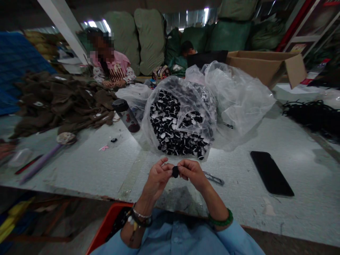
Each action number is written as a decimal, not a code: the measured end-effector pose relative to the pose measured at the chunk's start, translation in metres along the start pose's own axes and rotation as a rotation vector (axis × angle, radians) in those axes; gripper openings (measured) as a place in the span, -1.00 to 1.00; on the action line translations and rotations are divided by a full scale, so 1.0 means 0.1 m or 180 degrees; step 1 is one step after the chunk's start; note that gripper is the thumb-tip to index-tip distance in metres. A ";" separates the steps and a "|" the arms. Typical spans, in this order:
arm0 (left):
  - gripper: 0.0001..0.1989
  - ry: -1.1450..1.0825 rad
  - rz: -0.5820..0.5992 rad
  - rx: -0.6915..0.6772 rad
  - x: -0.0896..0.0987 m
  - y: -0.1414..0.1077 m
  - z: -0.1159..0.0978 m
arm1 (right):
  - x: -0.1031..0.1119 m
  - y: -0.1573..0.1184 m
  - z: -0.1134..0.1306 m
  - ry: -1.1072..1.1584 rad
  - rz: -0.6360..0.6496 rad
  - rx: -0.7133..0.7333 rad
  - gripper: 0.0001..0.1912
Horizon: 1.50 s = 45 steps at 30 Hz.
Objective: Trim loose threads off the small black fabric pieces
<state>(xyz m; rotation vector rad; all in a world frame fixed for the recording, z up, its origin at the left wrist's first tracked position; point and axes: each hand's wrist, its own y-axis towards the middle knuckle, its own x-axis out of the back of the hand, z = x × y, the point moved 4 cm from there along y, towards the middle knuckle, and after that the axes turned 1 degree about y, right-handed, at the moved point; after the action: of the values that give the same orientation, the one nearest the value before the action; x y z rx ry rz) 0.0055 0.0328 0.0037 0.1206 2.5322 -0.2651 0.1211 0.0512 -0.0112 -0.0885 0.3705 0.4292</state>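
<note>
A small black piece (175, 172) is pinched between both hands just above the table's near edge. My left hand (158, 176) grips it from the left with thumb and finger. From the right, my right hand (191, 171) holds the same piece between thumb and fingertips. Directly beyond my hands, an open clear plastic bag (183, 117) is full of small black-and-white pieces. A metal tool (214, 178), partly hidden by my right forearm, lies on the table.
A black phone (272, 173) lies at right; a dark-lidded bottle (126, 115) stands left of the bag. Brown garments (63, 99) are heaped at left. A person (113, 69) sits across the table (87, 159), another farther back. An orange bin (105, 226) is below the edge.
</note>
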 end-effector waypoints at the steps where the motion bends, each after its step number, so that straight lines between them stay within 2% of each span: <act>1: -0.55 -0.0013 0.0046 0.0023 -0.01 0.00 0.00 | -0.01 0.00 -0.01 0.0231 0.0091 -0.0125 -0.85; 4: -0.55 -0.0238 0.0062 0.0177 -0.01 0.01 0.06 | -0.05 -0.02 -0.07 0.0851 0.0361 -0.0483 -0.85; 7: -0.58 -0.0429 -0.0008 0.0330 0.02 0.03 0.14 | -0.05 -0.02 -0.10 0.0819 0.0337 -0.0565 -0.85; 9: -0.59 -0.0285 -0.0075 0.0273 0.04 0.04 0.15 | 0.00 0.00 -0.08 0.0421 0.0120 -0.0464 -0.85; 13: -0.60 0.0336 -0.0272 -0.0220 0.05 0.06 0.10 | 0.11 0.02 0.01 -0.0832 -0.0350 -0.0149 -0.86; 18: -0.70 0.1163 -0.0657 -0.0834 0.06 0.04 0.06 | 0.14 -0.01 0.12 -0.2189 -0.0478 0.0163 -0.84; 22: -0.74 0.1579 -0.0840 -0.1095 0.05 0.00 0.06 | 0.09 -0.03 0.10 -0.2582 -0.0494 0.0192 -0.85; 27: -0.75 0.1296 -0.0743 -0.0944 0.04 -0.02 0.16 | 0.05 -0.03 -0.01 -0.2352 -0.0631 0.0152 -0.85; 31: -0.75 0.1120 -0.0625 -0.0819 0.01 -0.03 0.21 | 0.09 -0.04 -0.07 -0.1957 -0.0926 0.0247 -0.86; 35: -0.70 0.1271 -0.0638 -0.0871 -0.01 -0.03 0.17 | 0.08 -0.07 0.02 -0.2197 -0.1131 0.0679 -0.86; 39: -0.68 0.1142 -0.0717 -0.0727 0.02 -0.02 0.17 | 0.02 -0.09 0.04 -0.2280 -0.1193 0.0805 -0.88; 42: -0.67 0.0859 -0.0595 -0.0628 0.04 0.00 0.19 | 0.01 -0.09 -0.06 -0.1799 -0.1249 0.0678 -0.91; 45: -0.71 0.0539 -0.0416 -0.0506 0.06 0.03 0.20 | 0.02 -0.05 -0.21 -0.0618 -0.0981 0.0217 -0.90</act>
<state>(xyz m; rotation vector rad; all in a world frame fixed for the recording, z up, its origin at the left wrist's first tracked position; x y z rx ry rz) 0.0123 0.0316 -0.0161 -0.0887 2.7225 -0.1071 0.1184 0.0440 -0.0315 -0.0359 0.1753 0.1183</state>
